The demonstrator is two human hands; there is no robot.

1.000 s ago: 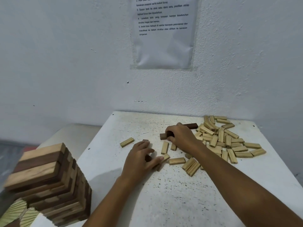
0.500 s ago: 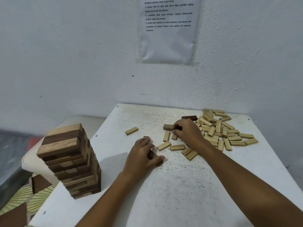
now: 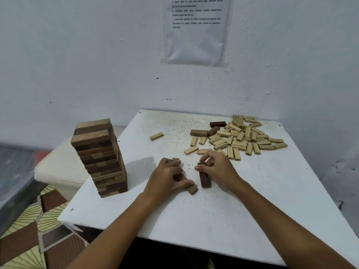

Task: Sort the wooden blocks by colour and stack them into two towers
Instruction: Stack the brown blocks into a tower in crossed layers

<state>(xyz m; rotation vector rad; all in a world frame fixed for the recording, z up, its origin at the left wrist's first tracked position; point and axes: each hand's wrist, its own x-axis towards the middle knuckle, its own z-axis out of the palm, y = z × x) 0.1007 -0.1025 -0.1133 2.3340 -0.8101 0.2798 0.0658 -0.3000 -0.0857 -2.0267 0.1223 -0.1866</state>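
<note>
A mixed tower (image 3: 101,158) of dark and light blocks stands at the table's left edge. A pile of light blocks (image 3: 242,138) lies at the back right, with three dark blocks (image 3: 217,124) at its near-left rim. My left hand (image 3: 165,177) lies over dark blocks on the table, its fingers curled round them; one dark block (image 3: 191,189) pokes out by the thumb. My right hand (image 3: 217,169) pinches a dark block (image 3: 204,178) standing on end just right of the left hand.
The white table (image 3: 213,216) sits in a wall corner. A single light block (image 3: 156,136) lies apart at the back left. A white stool (image 3: 58,171) stands left of the table, and a printed sheet (image 3: 196,30) hangs on the wall.
My right hand has come back from the pile toward me with a dark block and now holds it beside my left hand. The camera has tipped, showing the whole tower.
</note>
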